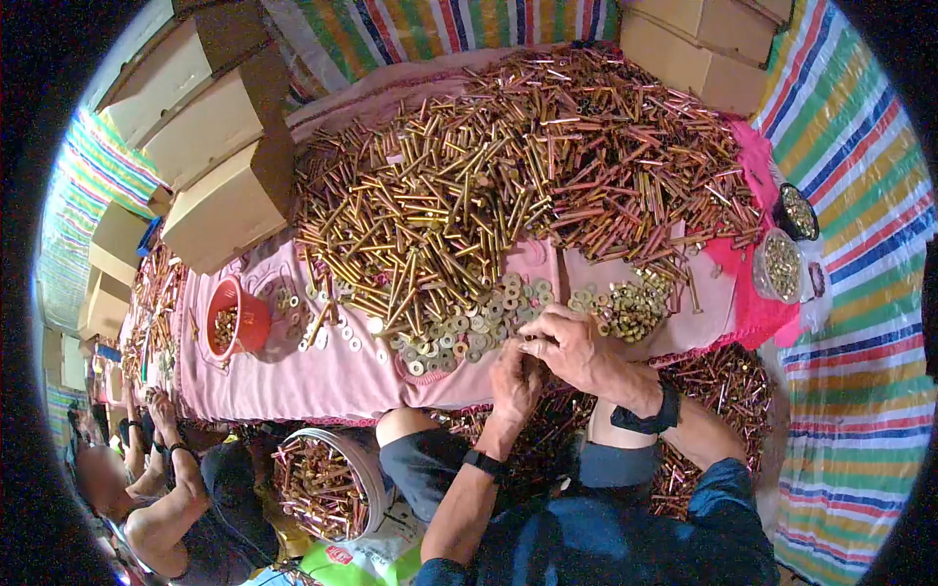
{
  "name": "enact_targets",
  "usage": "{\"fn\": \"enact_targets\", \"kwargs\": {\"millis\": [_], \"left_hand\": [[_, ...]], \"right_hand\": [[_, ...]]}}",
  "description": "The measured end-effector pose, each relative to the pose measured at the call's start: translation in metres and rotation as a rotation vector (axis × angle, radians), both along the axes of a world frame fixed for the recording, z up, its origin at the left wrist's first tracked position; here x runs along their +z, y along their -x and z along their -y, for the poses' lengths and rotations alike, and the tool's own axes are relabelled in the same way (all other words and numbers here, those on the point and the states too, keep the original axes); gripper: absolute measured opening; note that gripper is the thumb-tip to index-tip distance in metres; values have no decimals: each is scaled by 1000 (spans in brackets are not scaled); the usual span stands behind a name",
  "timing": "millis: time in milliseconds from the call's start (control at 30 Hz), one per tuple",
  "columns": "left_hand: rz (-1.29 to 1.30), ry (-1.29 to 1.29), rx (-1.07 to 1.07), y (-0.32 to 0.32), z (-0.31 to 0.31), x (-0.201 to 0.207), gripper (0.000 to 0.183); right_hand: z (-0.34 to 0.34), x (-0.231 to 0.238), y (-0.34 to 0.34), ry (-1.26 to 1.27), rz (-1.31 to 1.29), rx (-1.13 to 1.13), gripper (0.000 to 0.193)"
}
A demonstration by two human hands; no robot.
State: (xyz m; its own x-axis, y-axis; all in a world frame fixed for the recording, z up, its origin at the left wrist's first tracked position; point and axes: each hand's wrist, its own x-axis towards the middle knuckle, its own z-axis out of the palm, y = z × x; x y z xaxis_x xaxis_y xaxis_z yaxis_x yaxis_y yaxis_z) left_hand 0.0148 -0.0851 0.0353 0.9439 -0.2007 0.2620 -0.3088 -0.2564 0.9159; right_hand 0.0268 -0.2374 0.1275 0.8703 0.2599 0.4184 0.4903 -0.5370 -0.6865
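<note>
My left hand and my right hand meet over the near edge of the pink-covered table. Their fingers are curled and pressed together at the tips; whatever they pinch is too small or hidden to name. Just beyond them spreads a layer of flat round washers. To the right of my right hand lies a heap of small brass-coloured nuts. Behind the washers rises a large pile of long golden bolts, which turns more reddish towards the right in a second mass of bolts.
A red bucket with small metal parts stands left. Cardboard boxes are stacked behind it. Tubs of small parts sit at the right. Below are a white bucket of bolts and more loose bolts. Another person works at far left.
</note>
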Motion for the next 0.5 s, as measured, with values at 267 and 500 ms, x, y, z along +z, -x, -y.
{"fn": "enact_targets", "kwargs": {"millis": [267,500], "left_hand": [[90,-58,3,-4,-3,-10,16],[-5,67,13,-2,4,1,13]], "right_hand": [[-5,14,4,-48,-336,-119,24],[-2,2,4,66,-31,-53,17]]}}
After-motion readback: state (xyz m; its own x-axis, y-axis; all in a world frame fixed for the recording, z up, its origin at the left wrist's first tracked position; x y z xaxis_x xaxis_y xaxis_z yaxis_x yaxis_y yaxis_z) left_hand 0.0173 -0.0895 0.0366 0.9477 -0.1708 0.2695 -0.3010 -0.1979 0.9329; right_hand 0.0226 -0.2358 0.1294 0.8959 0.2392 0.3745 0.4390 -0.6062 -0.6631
